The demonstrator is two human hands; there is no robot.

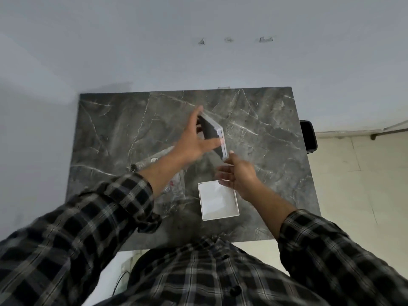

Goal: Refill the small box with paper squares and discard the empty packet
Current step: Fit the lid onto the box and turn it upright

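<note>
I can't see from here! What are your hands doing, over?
Left hand grips tilted box part above table. Right hand open beside it. White tray lies flat. Clear packet under left arm.

I see the box [219, 200] white, square, open, flat on the near counter. Stack [213, 134] held tilted above it. Clear packet [174, 184] lies left of box.

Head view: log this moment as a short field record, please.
surface: dark marble table
left hand: holds a tilted box part above the table
right hand: open, touching nothing clearly, beside the box part's lower corner
white tray: flat on table, open side up
packet: clear, lying under the left forearm
</note>
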